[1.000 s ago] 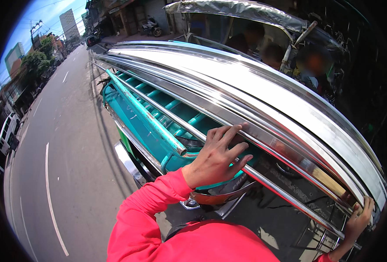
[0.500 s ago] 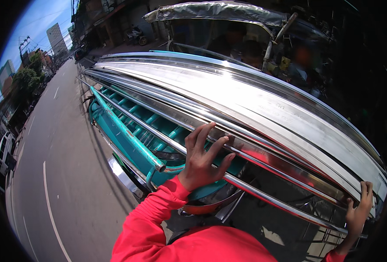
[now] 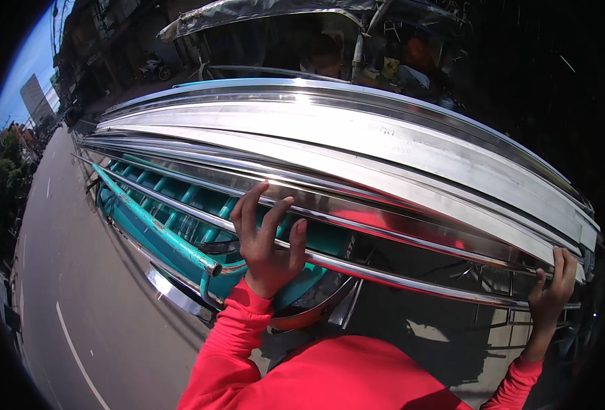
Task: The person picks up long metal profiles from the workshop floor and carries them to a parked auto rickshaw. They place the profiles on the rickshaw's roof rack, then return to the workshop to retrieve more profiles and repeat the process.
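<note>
A long bundle of shiny metal lies across the view. My left hand (image 3: pixel 265 239) reaches over the nearer round tubes, its fingers spread and closed around nothing; its fingertips are at the thin upper tube. The lower silver tube (image 3: pixel 357 265) passes behind that hand. At the bundle's right end, my right hand (image 3: pixel 552 290) has its fingers and thumb on the end of a pale flat metal bar (image 3: pixel 411 201). A mirror-like strip (image 3: pixel 377 217) with a red reflection lies between this bar and the tubes. How firmly my fingers press cannot be seen.
Under the tubes is a teal metal frame (image 3: pixel 159 229) with crossbars and chipped paint. A road (image 3: pixel 49 246) runs along the left. Beyond the bundle stands a covered vehicle (image 3: pixel 268 17) with people in its shade. A parked motorcycle (image 3: pixel 155 67) is at the far left.
The view has turned, so bundle, frame and both hands appear farther left, and the right hand higher. Both hands keep about the same places on the metal.
</note>
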The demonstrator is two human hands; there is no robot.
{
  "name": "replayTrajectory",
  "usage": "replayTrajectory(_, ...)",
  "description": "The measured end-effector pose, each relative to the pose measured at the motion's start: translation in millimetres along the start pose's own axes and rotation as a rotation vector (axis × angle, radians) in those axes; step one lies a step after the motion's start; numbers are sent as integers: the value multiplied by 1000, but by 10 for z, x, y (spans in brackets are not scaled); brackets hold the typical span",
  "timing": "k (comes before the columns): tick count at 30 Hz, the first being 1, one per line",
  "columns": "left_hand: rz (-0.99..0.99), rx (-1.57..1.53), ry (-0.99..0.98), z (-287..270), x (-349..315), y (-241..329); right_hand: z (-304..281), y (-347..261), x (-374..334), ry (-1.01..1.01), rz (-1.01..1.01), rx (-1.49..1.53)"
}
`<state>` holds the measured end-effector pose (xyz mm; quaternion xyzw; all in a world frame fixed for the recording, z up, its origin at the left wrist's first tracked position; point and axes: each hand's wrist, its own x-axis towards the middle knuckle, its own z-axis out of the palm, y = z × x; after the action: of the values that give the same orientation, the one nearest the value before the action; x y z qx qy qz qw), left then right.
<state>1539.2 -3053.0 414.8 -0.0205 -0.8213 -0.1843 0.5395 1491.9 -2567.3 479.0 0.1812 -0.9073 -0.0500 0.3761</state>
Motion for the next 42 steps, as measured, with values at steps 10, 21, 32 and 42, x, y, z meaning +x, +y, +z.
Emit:
replayTrajectory(10, 51, 74, 22, 56, -12, 38, 305, 183, 524, 266, -169, 133)
replayTrajectory(21, 99, 90, 3, 55, -56, -89, 282, 15, 507, 169, 52, 89)
replayTrajectory(32, 90, -74, -81, 36, -74, -37, 360, -353, -458, 393, 389, 401)
replayTrajectory(42, 116, -96, -75, -13, -146, -47, 520, -724, -1340, 733, 721, 304)
